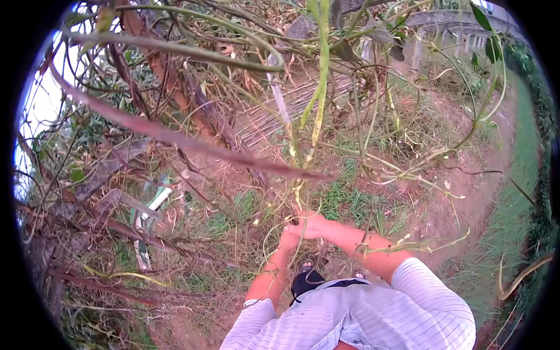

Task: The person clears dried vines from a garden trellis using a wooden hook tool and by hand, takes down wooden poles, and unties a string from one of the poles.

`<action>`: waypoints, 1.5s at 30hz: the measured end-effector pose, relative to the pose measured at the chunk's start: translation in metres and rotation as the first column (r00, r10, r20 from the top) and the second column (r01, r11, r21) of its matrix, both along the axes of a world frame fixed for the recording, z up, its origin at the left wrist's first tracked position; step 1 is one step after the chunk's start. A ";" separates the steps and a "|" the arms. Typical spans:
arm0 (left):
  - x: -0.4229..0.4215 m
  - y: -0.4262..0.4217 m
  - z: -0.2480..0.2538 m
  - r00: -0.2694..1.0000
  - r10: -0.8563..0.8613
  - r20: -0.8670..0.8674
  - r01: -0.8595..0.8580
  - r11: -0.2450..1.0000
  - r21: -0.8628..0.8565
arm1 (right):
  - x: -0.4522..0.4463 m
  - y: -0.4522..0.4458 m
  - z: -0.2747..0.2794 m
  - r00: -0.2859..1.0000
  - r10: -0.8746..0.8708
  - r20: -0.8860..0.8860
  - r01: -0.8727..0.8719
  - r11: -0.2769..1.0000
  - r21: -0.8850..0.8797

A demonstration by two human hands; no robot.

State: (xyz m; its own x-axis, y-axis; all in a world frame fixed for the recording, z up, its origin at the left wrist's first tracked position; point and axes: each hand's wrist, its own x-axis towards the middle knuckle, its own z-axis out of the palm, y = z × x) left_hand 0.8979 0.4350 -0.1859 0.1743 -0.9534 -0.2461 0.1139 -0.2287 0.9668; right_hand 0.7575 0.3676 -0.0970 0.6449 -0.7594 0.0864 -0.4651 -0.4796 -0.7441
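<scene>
A pale green and yellow vine (319, 111) hangs down the middle of the head view, its lower stems meeting just above my hands. My right hand (311, 225) is closed around the bottom of this vine. Close against it, slightly lower and to the left, my left hand (291, 232) is closed on the same vine; its fingers are partly hidden. Thin tendrils cross in front of both hands. A blurred brown stem (175, 137) slants through the view above them, near the camera.
Tangled dry vines and a reddish-brown trunk (154, 58) fill the upper left. A bundle of thin poles (291, 111) lies on the ground ahead. At left, a white tube-like object (159, 199) lies among the stems. Grass (507, 192) borders bare soil at right.
</scene>
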 end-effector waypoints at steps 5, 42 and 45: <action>0.033 -0.013 0.000 0.994 -0.109 -0.018 0.110 0.989 0.098 | 0.051 0.001 -0.048 0.964 -0.265 0.020 0.258 0.951 0.172; 0.009 -0.087 0.230 0.813 -0.343 -0.470 0.258 0.937 -0.236 | -0.110 0.328 -0.069 0.335 -0.875 -0.349 0.940 0.282 0.194; -0.014 -0.049 0.227 0.854 -0.270 -0.444 0.228 0.963 -0.146 | -0.142 0.404 -0.119 0.247 -0.870 -0.427 0.959 0.156 0.238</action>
